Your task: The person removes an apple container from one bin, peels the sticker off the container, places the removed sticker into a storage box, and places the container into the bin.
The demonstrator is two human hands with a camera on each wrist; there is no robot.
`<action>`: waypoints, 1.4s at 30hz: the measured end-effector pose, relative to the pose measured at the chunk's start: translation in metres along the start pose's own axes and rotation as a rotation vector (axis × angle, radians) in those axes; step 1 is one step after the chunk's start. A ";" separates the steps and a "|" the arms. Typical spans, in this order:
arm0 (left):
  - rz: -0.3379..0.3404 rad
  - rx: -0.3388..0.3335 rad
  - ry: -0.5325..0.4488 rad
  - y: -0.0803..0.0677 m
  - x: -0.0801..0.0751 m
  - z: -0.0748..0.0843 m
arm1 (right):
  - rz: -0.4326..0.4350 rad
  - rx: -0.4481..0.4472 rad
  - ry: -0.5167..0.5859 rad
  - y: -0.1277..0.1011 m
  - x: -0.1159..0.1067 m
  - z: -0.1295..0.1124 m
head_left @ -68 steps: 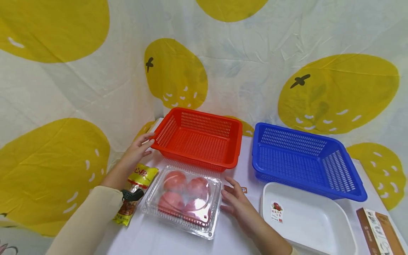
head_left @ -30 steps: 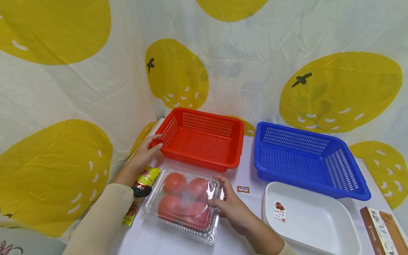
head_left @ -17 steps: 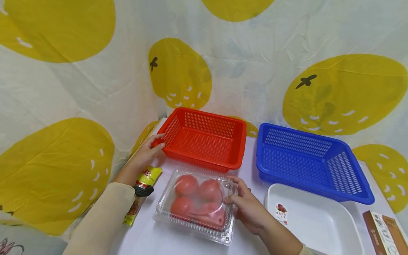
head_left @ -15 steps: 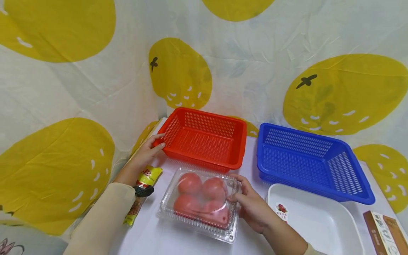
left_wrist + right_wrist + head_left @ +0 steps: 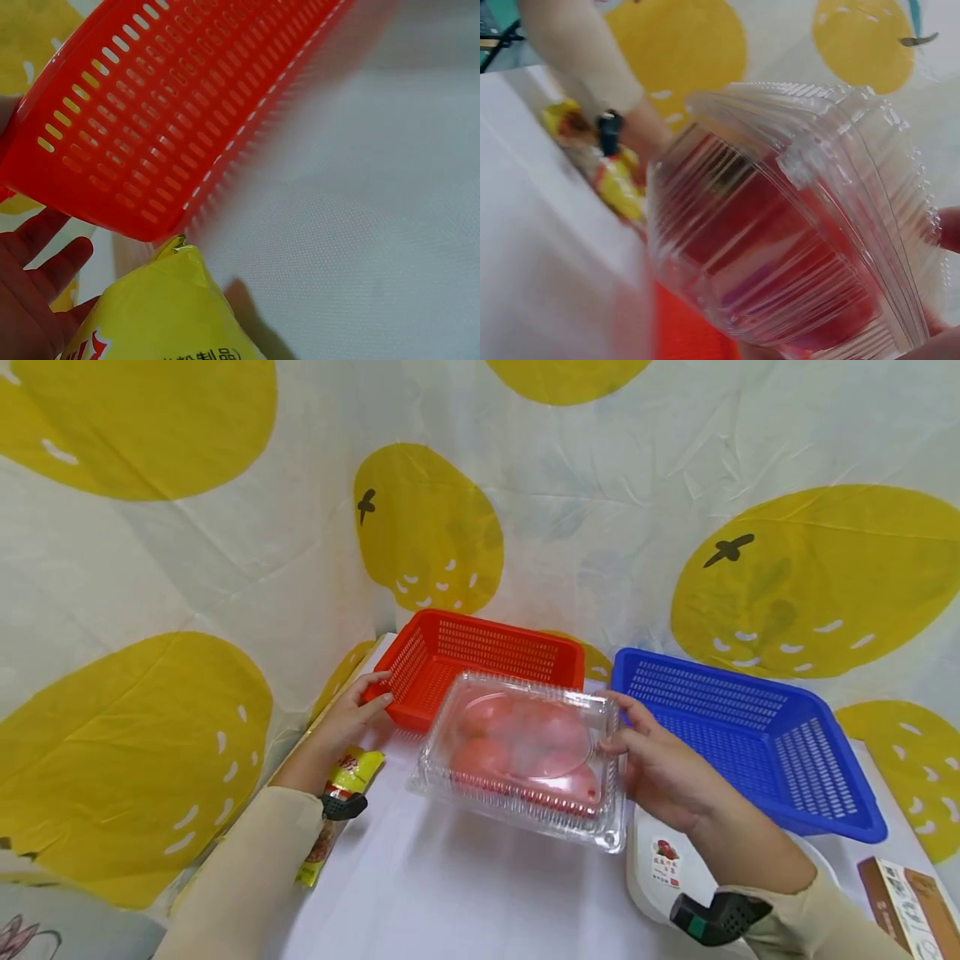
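Note:
My right hand [image 5: 667,768] grips the right edge of a clear plastic clamshell box [image 5: 517,811], its thumb on the lid. Several red tomatoes [image 5: 487,758] show through the plastic. The box is in the air, tilted, in front of the red basket [image 5: 487,647] and covering part of it. At that basket's left front corner, my left hand [image 5: 348,722] holds the rim. In the left wrist view, its lower fingers [image 5: 64,266] show below the corner, beside a yellow food packet [image 5: 161,311]. The right wrist view shows the box's ridged side up close.
A blue basket [image 5: 705,693] stands at the back right, partly behind my right hand. In front of it lies a white tray [image 5: 647,881], largely covered by my right arm. A brown box [image 5: 900,897] is at the right edge. A patterned curtain [image 5: 585,527] hangs behind.
My right hand has taken hold of the clamshell box, slid it right, then lifted it up and toward the red basket. The left hand moved onto that basket's rim and stayed there.

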State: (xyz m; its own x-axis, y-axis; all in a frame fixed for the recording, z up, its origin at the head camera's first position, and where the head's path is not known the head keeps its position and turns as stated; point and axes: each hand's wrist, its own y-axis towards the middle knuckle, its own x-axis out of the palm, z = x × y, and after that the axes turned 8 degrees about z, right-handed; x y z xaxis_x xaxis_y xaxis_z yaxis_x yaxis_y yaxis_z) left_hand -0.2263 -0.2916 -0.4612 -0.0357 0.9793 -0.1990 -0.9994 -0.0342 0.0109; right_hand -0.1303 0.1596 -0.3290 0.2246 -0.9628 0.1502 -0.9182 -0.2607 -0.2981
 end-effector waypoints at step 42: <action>0.067 -0.162 0.118 0.000 0.004 0.007 | 0.042 0.114 0.056 0.254 0.017 0.015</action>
State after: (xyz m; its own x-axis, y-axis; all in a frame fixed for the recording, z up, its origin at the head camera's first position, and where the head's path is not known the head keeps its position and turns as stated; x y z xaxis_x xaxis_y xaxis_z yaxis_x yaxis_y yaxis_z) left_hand -0.2264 -0.2859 -0.4551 -0.0925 0.9439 -0.3169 -0.9819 -0.1393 -0.1282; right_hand -0.3550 0.0760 -0.4165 0.1652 -0.9684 0.1870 -0.8825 -0.2298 -0.4103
